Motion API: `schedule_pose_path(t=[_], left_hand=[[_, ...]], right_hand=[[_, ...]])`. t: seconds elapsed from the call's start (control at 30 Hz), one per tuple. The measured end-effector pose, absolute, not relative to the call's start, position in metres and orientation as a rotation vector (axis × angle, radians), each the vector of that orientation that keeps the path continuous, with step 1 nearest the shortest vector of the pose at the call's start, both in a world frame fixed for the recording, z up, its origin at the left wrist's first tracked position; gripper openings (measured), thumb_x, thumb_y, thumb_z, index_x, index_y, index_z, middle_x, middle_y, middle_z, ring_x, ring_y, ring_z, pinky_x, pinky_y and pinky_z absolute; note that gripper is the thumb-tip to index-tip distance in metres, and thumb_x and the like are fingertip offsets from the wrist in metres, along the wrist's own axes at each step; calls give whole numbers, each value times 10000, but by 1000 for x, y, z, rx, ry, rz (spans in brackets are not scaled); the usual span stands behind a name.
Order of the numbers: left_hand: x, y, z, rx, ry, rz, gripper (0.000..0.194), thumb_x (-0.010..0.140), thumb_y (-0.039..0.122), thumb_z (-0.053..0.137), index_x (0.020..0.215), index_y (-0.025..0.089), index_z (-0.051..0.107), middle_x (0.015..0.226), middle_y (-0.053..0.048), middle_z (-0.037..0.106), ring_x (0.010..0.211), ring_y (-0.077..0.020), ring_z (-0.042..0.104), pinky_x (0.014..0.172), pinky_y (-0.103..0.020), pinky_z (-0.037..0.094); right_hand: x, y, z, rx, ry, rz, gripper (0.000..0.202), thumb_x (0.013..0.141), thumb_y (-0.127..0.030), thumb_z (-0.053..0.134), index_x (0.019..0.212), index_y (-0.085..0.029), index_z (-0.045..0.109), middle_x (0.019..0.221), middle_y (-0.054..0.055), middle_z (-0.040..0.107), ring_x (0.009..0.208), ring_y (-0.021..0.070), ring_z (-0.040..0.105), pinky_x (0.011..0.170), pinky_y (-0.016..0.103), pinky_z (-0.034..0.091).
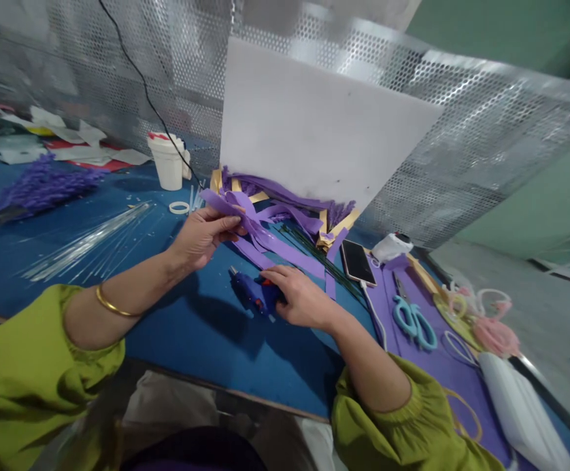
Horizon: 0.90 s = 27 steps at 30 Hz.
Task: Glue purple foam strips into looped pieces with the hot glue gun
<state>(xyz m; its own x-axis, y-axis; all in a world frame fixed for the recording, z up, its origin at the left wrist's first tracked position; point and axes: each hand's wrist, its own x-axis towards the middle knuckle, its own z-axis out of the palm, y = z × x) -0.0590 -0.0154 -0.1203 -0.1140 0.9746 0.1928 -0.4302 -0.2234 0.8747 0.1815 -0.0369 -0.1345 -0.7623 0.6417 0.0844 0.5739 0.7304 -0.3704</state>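
Two grips show in the head view; the left grip (205,237) pinches a purple ribbon (222,203) between thumb and fingers, the strip flat, smooth and folded over into loops at the fingertips; the right grip (301,296) is wrapped round the rear of a blue glue gun (249,288), a hard, rounded body with red-orange parts and a slim nozzle pointing up and away to the left, just beneath the ribbon's hanging strips. Beyond both grips lie more purple strips and stiff, tan-coloured bands, heaped against a smooth white board (324,118); behind that stands a screen of perforated metal (187,85). Thin green stems (309,248) run slantwise beyond the right grip; farther right of it come a flat, glossy phone (358,263) with a white cable and scissors (414,320) with rounded turquoise handles, lying on a purple sheet (385,294). Left of the left grip, thin clear rods (93,242) fan out, with a fuzzy purple flower bunch (40,186) farther off; a tapered white cup (170,162) stands beyond that grip. Smooth blue counter (177,340) stretches from below both grips to its straight near edge, leaving room on that side; the white board bounds the far side.
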Motion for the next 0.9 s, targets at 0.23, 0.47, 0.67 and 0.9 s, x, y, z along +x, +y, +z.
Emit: schedule_pose_path(t=[0.23, 0.47, 0.67, 0.9], left_hand=[[-49, -25, -123, 938, 727, 1624, 220, 616, 206, 863, 817, 159, 788, 748, -41, 773, 730, -199, 751, 709, -285, 585], [-28, -37, -136, 929, 669, 1408, 212, 623, 207, 888, 814, 170, 803, 796, -57, 790, 779, -211, 763, 765, -299, 606], [-24, -39, -138, 973, 697, 1439, 174, 629, 238, 890, 769, 186, 802, 805, -61, 786, 780, -204, 754, 783, -310, 611], [-19, -43, -137, 988, 695, 1450, 186, 598, 246, 904, 745, 198, 801, 764, -45, 776, 757, -199, 745, 817, -330, 608]], right_hand=[[168, -35, -132, -1048, -1628, 1094, 304, 681, -363, 816, 907, -178, 732, 813, 67, 754, 847, 247, 716, 832, 398, 566], [156, -42, -128, -758, -1255, 1162, 364, 603, -274, 883, 928, -237, 722, 892, -4, 761, 803, 179, 707, 820, 351, 583], [154, -42, -128, -753, -1214, 1192, 287, 606, -290, 883, 846, -229, 738, 833, 5, 761, 798, 196, 719, 832, 378, 597], [151, -43, -132, -802, -1133, 1244, 121, 660, -278, 824, 744, -227, 753, 712, 9, 763, 706, 202, 740, 794, 383, 613]])
